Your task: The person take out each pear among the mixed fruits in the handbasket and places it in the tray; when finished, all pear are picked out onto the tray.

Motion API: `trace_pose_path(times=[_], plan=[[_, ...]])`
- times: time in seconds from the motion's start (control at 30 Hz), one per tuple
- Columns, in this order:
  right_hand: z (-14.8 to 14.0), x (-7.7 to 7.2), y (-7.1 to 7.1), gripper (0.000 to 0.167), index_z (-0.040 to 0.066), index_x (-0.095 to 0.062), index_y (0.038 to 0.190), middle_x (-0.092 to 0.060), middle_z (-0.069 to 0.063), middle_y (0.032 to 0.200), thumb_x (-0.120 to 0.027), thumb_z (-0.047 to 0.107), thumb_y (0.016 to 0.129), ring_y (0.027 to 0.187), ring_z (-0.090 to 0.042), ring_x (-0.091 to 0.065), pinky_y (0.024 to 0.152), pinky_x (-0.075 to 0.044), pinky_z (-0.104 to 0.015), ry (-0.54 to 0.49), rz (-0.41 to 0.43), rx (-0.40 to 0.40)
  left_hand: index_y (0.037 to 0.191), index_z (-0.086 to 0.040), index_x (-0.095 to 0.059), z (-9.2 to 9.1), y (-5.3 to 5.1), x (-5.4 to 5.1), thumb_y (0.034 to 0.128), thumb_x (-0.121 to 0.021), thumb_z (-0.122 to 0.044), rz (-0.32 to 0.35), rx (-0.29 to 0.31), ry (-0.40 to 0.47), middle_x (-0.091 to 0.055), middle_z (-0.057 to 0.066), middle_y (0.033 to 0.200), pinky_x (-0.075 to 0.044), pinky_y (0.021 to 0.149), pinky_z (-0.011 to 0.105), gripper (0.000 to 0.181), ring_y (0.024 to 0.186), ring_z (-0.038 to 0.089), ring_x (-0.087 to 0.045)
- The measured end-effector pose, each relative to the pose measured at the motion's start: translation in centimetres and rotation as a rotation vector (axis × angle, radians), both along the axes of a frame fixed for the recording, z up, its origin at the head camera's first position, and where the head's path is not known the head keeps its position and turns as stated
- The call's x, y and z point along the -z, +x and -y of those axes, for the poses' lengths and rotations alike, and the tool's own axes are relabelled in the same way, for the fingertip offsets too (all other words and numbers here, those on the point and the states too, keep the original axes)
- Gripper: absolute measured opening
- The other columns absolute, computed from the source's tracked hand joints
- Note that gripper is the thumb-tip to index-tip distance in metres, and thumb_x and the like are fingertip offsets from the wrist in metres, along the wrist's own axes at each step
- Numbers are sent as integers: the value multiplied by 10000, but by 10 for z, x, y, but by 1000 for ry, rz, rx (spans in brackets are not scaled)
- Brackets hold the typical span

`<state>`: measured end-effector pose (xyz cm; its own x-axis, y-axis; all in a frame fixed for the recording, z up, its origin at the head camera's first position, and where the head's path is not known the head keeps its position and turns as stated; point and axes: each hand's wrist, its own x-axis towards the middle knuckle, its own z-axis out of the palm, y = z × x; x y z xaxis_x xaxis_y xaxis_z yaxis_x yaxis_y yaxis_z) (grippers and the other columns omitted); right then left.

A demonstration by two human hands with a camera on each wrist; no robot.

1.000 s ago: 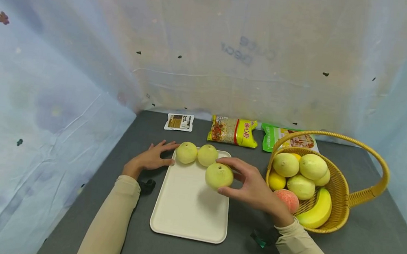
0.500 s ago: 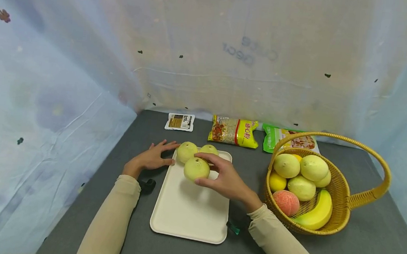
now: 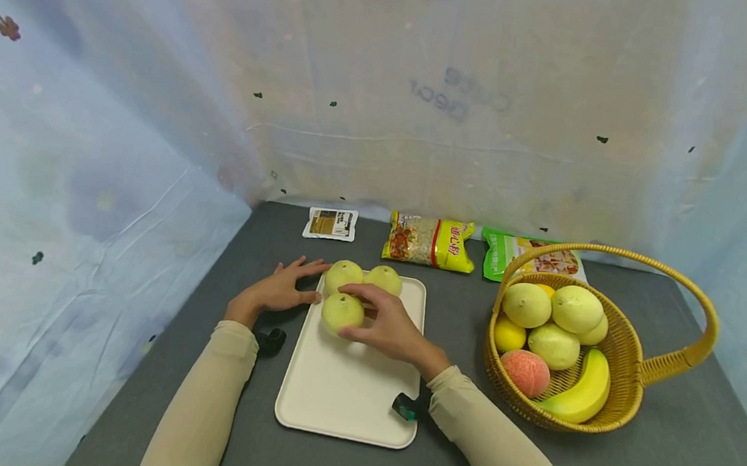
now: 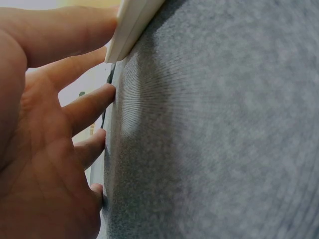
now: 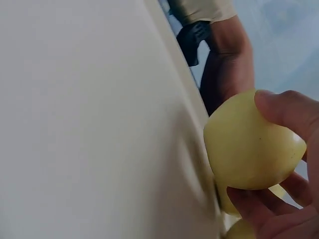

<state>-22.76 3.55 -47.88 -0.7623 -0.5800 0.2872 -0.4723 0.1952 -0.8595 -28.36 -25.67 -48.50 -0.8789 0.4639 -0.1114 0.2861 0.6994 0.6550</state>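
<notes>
The right hand (image 3: 393,326) grips a round yellow-green fruit (image 3: 341,315) over the upper left of a cream tray (image 3: 346,403). In the right wrist view, thumb and fingers hold the fruit (image 5: 251,142) from opposite sides, close to the tray surface (image 5: 89,119). Behind it, two similar fruits, one at the left (image 3: 344,275) and one at the right (image 3: 384,280), sit side by side at the tray's far end. The left hand (image 3: 279,288) lies with spread fingers at the tray's left edge; in the left wrist view its thumb touches the tray rim (image 4: 132,30).
A wicker basket (image 3: 626,347) at the right holds several yellow-green fruits, a peach (image 3: 526,372) and a banana (image 3: 581,388). Along the back lie a small white packet (image 3: 330,224), a yellow bag (image 3: 429,242) and a green bag (image 3: 496,254), partly behind the basket handle.
The right hand has carried its fruit leftward from the tray's right side, then slightly down in front of the left rear fruit. The left hand has stayed in place.
</notes>
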Motion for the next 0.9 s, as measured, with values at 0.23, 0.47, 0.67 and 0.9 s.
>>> trace_pose_path(times=[0.23, 0.47, 0.67, 0.9], plan=[[10, 10, 0, 691, 69, -660, 1475, -657, -118, 1464, -965, 124, 857, 1324, -259, -671, 1059, -623, -365, 52, -81, 55, 1713, -133, -406, -1, 2, -2, 1081, -713, -334, 18, -9, -9, -264, 162, 1815, 99, 1302, 771, 731, 1694, 507, -33], [17, 8, 3, 721, 65, -662, 1462, -675, -100, 1404, -987, 233, 842, 1261, -230, -674, 975, -653, -334, 129, -234, 177, 1708, -113, -409, -2, 1, -3, 1082, -707, -323, 10, -8, -27, -278, 171, 1808, 82, 1298, 783, 724, 1693, 508, -42], [13, 3, 7, 714, 39, -653, 1462, -678, -124, 1401, -980, 204, 849, 1242, -261, -695, 978, -658, -359, 139, -267, 174, 1702, -95, -415, -2, 0, -3, 1084, -705, -333, -8, -10, -27, -289, 190, 1799, 69, 1291, 797, 723, 1684, 527, -56], [-23, -14, 29, 726, 49, -636, 1507, -672, -154, 1477, -961, 177, 870, 1324, -395, -682, 1078, -619, -435, 58, -173, 89, 1702, -93, -413, -2, 0, -4, 1083, -710, -313, 4, -8, -26, -294, 192, 1796, 76, 1289, 799, 722, 1686, 525, -50]])
